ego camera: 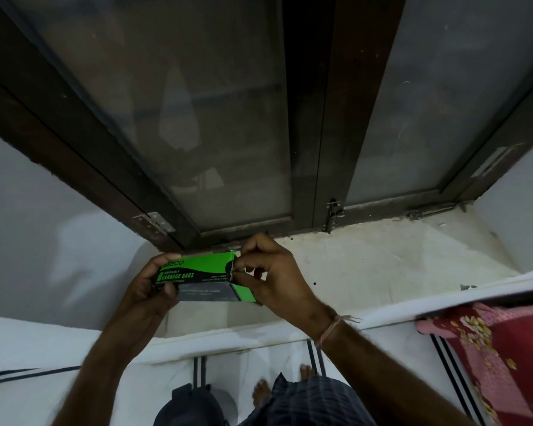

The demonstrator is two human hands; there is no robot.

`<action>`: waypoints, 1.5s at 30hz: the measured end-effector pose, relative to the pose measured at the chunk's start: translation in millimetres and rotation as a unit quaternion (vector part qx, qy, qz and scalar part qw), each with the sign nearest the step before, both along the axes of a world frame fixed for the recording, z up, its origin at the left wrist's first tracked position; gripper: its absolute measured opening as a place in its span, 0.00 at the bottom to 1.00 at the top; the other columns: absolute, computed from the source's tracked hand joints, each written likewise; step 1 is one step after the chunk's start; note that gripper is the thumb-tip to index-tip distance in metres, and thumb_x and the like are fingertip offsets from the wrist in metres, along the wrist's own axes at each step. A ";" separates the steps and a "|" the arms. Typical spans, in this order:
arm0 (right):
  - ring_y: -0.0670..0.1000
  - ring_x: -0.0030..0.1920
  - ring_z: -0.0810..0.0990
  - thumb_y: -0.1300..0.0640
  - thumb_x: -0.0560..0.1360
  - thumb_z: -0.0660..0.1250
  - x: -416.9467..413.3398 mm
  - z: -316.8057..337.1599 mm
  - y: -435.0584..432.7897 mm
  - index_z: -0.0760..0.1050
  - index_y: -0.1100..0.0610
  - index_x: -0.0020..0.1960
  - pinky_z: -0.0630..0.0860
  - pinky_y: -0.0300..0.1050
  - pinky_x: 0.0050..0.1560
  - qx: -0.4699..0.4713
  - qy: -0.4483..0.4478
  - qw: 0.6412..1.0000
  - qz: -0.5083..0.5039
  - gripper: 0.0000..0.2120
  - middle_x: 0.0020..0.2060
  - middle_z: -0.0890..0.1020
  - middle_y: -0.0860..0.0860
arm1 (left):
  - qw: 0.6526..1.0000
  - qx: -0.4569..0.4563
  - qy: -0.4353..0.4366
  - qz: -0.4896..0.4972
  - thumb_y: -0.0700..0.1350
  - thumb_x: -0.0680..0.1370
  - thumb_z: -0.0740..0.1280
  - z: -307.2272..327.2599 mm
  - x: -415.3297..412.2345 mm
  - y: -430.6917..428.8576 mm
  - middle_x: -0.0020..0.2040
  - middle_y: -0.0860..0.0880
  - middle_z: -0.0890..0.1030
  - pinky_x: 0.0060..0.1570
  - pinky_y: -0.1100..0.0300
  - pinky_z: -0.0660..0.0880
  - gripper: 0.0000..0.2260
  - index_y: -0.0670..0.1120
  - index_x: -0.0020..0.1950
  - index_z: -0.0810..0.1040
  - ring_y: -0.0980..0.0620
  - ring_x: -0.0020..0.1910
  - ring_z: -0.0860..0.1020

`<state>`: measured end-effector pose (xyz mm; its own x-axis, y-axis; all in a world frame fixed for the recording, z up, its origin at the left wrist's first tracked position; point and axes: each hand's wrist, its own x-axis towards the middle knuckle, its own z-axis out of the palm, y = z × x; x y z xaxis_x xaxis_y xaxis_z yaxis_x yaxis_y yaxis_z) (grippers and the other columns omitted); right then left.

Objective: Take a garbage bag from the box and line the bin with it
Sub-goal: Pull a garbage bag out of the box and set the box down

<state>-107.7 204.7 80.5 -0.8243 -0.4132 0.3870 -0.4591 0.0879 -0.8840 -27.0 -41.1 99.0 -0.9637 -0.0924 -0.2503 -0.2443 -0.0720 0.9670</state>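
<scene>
Our left hand [150, 287] has its grip clamped around one end of the green garbage bag box [197, 273], while our right hand [271, 276] pinches the flap at the box's other end. We hold the box just above the pale windowsill [382, 262], below the dark window frame [305, 149].

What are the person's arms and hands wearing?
Both forearms are bare, with no sleeves in view. The right wrist carries a thin tan thread band with loose frayed ends. The left hand and right hand wear no gloves, and no rings show.
</scene>
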 end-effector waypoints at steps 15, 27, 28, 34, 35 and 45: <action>0.45 0.49 0.81 0.66 0.75 0.72 -18.2 -3.0 33.1 0.82 0.61 0.48 0.80 0.36 0.42 0.021 -0.026 0.998 -0.050 0.03 0.50 0.80 0.53 | 0.999 0.003 0.001 0.034 0.62 0.59 0.83 1.9 -6.6 1.2 0.61 0.45 0.83 0.56 0.56 0.82 0.34 0.54 0.62 0.80 0.47 0.60 0.81; 0.53 0.41 0.86 0.63 0.79 0.70 -21.7 -49.6 49.9 0.84 0.65 0.52 0.83 0.45 0.37 -0.058 -0.332 0.935 -0.113 0.06 0.43 0.86 0.57 | 0.971 -0.237 0.023 0.001 0.57 0.71 0.72 -39.1 -13.9 12.7 0.59 0.56 0.83 0.55 0.61 0.80 0.24 0.58 0.66 0.75 0.60 0.58 0.81; 0.55 0.43 0.86 0.62 0.80 0.70 -23.3 -53.9 57.3 0.85 0.62 0.52 0.84 0.47 0.38 -0.048 -0.331 0.932 -0.138 0.05 0.43 0.87 0.57 | 0.961 -0.273 0.028 0.015 0.58 0.70 0.72 -49.3 -13.0 9.6 0.59 0.56 0.82 0.54 0.60 0.81 0.23 0.62 0.64 0.74 0.59 0.58 0.81; 0.61 0.47 0.86 0.59 0.79 0.71 -15.5 -55.7 69.8 0.86 0.53 0.55 0.83 0.52 0.44 -0.041 -0.344 0.923 -0.168 0.07 0.47 0.88 0.56 | 0.894 -0.446 0.024 0.041 0.35 0.72 0.76 -94.1 -6.5 15.6 0.67 0.44 0.74 0.60 0.41 0.79 0.35 0.65 0.69 0.71 0.42 0.63 0.77; 0.60 0.46 0.85 0.61 0.79 0.71 -9.9 -50.9 67.3 0.85 0.57 0.57 0.82 0.46 0.40 -0.062 -0.359 0.919 -0.150 0.08 0.47 0.88 0.57 | 0.870 -0.490 0.018 0.054 0.35 0.72 0.77 -89.5 -4.6 24.0 0.71 0.41 0.71 0.62 0.41 0.78 0.33 0.57 0.72 0.72 0.40 0.67 0.74; 0.58 0.59 0.85 0.65 0.79 0.70 31.9 -5.4 24.5 0.82 0.63 0.62 0.81 0.48 0.60 -0.168 -0.433 0.885 0.024 0.13 0.56 0.86 0.61 | 0.978 0.086 -0.031 0.188 0.51 0.79 0.68 -7.3 -4.3 145.8 0.59 0.47 0.86 0.51 0.54 0.82 0.16 0.48 0.65 0.81 0.50 0.59 0.84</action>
<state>-75.9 229.3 75.1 -0.8573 -0.4364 -0.2731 0.4067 -0.2487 -0.8791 -31.3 104.7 91.7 -0.8520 -0.3895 -0.3497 -0.2266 -0.3278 0.9172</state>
